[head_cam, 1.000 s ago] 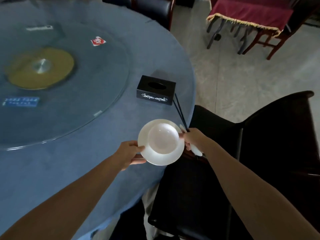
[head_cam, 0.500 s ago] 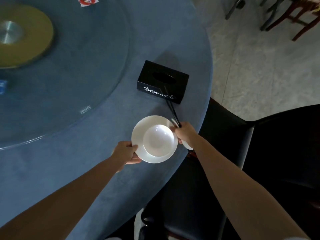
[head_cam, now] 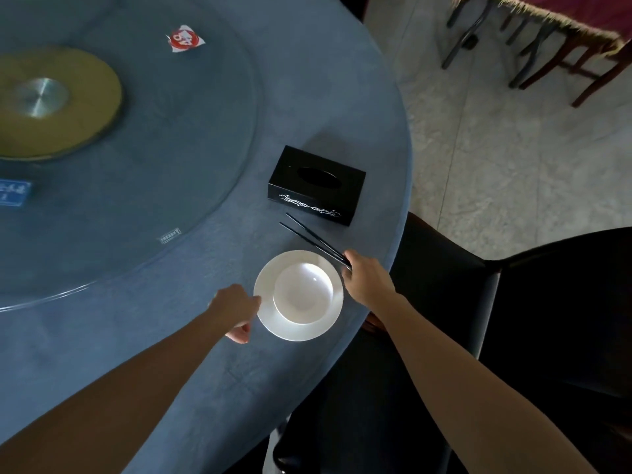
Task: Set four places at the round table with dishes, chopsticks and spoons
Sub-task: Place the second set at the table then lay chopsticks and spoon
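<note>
Holding two chopsticks (head_cam: pixel 316 241): right hand (head_cam: pixel 367 280); one plate (head_cam: pixel 298 295), one bowl (head_cam: pixel 303 293).

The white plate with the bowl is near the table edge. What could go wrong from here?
1. The plate, with the bowl on it, lies close to the table rim above a chair; a nudge from the left hand might push it off.
2. The chopsticks in the right hand point at the black tissue box and may knock it.
</note>
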Demonstrator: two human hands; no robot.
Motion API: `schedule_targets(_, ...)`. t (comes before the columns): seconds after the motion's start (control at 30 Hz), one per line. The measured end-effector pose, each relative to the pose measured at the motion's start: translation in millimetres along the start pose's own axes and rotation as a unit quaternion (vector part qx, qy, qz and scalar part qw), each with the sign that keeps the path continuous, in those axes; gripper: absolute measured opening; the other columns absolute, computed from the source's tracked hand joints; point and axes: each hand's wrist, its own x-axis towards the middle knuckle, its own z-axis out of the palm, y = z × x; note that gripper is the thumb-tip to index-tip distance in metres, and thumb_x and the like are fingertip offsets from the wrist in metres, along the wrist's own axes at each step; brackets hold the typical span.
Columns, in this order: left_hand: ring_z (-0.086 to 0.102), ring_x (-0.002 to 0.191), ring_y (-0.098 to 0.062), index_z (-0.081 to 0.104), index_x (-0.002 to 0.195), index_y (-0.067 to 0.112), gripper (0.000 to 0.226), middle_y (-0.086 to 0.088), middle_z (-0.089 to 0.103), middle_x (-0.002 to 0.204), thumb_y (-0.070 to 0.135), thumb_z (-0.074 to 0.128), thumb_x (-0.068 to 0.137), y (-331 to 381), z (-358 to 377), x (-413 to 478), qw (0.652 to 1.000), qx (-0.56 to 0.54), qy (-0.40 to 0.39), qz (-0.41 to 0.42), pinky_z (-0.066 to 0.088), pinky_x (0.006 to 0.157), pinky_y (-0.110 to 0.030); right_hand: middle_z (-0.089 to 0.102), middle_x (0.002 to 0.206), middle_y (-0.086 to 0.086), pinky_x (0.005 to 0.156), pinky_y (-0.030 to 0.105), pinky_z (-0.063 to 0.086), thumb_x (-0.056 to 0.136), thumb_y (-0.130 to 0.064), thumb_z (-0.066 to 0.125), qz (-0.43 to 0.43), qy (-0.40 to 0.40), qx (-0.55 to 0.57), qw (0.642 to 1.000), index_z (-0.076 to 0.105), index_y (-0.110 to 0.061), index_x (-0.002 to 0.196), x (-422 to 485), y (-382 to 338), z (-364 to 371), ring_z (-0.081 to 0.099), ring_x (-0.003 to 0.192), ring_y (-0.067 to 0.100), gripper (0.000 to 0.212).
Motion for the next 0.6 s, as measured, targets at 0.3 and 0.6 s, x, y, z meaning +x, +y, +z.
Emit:
schedule_targets(0.3, 0.054, 0.114, -0.032, 0.064, 0.113, 0.012, 0.027, -0.008, 0.062, 0.117, 0.011, 0.063, 0.086, 58.6, -36.2, -33.2, 0.859, 0.139, 0.344, 0.354, 0.056, 0.076, -0.047, 0.066, 0.086, 0.008, 0.070, 0.042, 0.057, 0.102, -0.024, 0.049, -0.104, 0.000, -0.056, 0.993, 0.057, -0.010, 0.112, -16.1, -14.7, -30.4, 0.063, 0.076, 0.026, 0.020)
schedule_targets(0.6, 0.054, 0.104, -0.031, 0.059, 0.123, 0.010, 0.031, -0.013, 0.061, 0.109, 0.026, 0.040, 0.104, 63.1, -52.9, -13.6, 0.819, 0.308, 0.166, 0.456, 0.043, 0.087, -0.039, 0.064, 0.089, 0.004, 0.072, 0.043, 0.058, 0.099, -0.027, 0.050, -0.118, -0.020, -0.090, 0.989, 0.058, -0.015, 0.101, -25.3, -17.8, -41.2, 0.062, 0.076, 0.021, 0.015)
